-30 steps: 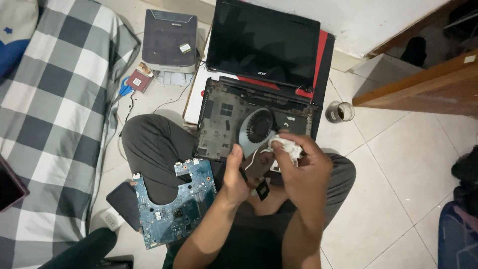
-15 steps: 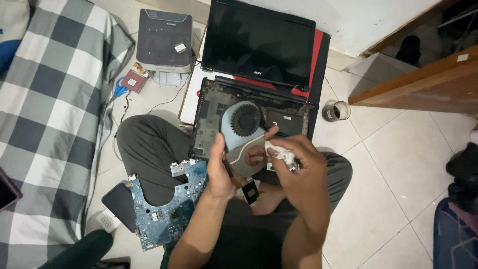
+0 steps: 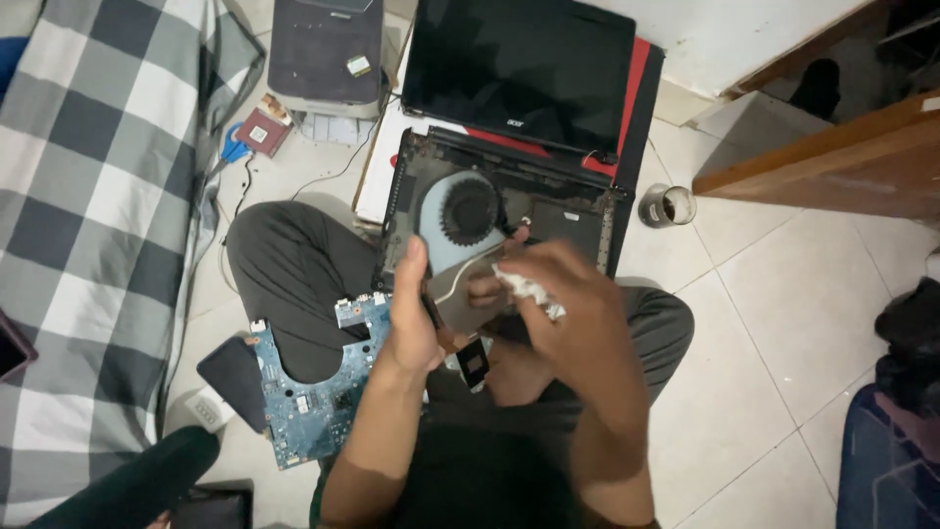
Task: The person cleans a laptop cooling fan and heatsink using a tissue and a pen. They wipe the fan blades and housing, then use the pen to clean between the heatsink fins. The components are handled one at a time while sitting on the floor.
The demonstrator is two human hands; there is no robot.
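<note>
Fingers first: the left hand is wrapped around the edge of a laptop cooling fan, thumb up along its near side, fingers closed on the metal plate beneath the pale blue housing. The fan sits tilted up toward the camera, its dark round impeller showing plainly, held above the opened laptop base. The right hand is pinched tight on a small crumpled white cloth, pressing it against the lower right part of the fan assembly, just beside the left hand. A thin white wire loops off the fan between the two hands.

Out from there: the laptop base lies on the floor tiles with its cover off, and the black screen stands open behind it, a red edge showing along the lid. The person sits cross-legged in dark grey trousers, forearms coming in from below. Under the left knee lies a blue circuit board, flat on the floor, with a dark flat piece just beside it. A small black square part sits low between the forearms.

Further out: a checked grey and white blanket covers the left side, a grey box-shaped device sits at the top, and a small round tin stands right of the laptop near a wooden furniture edge.
</note>
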